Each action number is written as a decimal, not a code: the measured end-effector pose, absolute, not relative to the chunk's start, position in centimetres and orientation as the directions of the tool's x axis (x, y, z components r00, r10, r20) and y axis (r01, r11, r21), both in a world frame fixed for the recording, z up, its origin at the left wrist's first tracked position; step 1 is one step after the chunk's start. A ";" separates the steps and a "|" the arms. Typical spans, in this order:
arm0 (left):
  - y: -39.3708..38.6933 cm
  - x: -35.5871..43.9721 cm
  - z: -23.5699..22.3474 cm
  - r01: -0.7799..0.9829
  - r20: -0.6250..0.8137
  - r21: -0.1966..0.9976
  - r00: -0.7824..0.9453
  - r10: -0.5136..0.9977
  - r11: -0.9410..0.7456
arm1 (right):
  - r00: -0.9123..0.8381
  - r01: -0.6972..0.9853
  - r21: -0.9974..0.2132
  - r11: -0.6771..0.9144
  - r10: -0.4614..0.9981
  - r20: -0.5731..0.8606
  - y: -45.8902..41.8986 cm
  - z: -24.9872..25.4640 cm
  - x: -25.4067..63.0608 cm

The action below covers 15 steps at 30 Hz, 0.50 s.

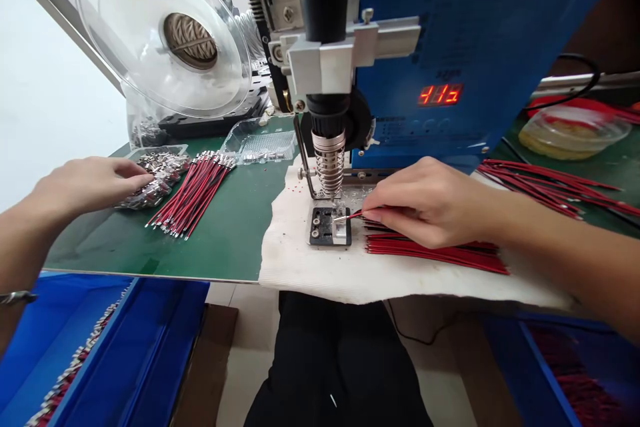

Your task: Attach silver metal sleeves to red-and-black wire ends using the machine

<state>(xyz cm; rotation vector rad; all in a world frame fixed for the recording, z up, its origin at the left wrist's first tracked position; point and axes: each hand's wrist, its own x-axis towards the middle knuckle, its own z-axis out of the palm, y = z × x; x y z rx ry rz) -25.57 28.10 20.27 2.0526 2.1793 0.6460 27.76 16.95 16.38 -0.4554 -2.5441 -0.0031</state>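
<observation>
My right hand (425, 203) pinches a red and black wire (355, 214). A small silver connector (341, 219) at the wire's end lies at the little black and metal fixture (324, 227). Right above it is the spring-wrapped tip (329, 160) of the soldering machine. Under and beside this hand rests a bundle of red and black wires (430, 250). My left hand (95, 180) reaches to a heap of small metal connectors (163, 173), thumb and fingers drawn together; what is between the fingertips, if anything, is hidden.
Wires with metal ends (193, 197) lie on the green table (225, 253). A clear plastic tray (267, 145) sits behind them, below a large clear reel (135, 47). The blue machine body (395, 120) stands behind. More wires (545, 187) and blue bins (165, 340) flank the workplace.
</observation>
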 end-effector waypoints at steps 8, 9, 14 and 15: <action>27.2 -24.7 19.4 0.968 0.257 0.221 -0.177 0.950 0.120 | -0.799 0.315 -0.046 0.948 0.291 0.526 16.7 16.7 27.4; 26.7 -23.9 19.4 0.969 0.305 0.219 -0.179 0.935 0.114 | -0.796 0.309 -0.042 0.950 0.283 0.535 16.6 16.7 27.3; 21.9 -17.9 19.7 0.979 0.595 0.200 -0.080 0.800 -0.051 | -0.763 0.286 0.022 0.958 0.214 0.610 16.2 16.7 26.7; 20.5 -16.5 19.6 0.977 0.607 0.194 -0.054 0.793 -0.082 | -0.757 0.285 0.038 0.958 0.201 0.622 16.1 16.7 26.6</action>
